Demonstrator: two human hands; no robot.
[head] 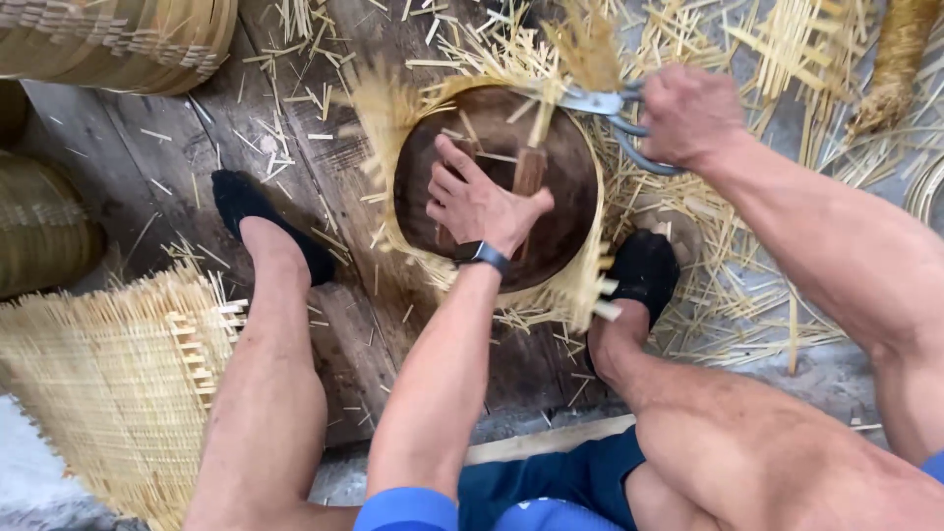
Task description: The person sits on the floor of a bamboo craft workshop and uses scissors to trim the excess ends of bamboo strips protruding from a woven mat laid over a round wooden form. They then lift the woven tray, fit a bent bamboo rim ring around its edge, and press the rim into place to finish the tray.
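Note:
My left hand presses flat on a dark round wooden form that sits inside a pale woven bamboo basket rim; a dark watch is on that wrist. My right hand grips a pair of metal shears, whose blades meet the loose bamboo strip ends at the rim's far edge. The basket lies on the floor between my two feet in black shoes.
An unfinished woven bamboo piece lies at the lower left. Finished baskets stand at the upper left. Cut bamboo slivers litter the dark wooden boards and the ground to the right.

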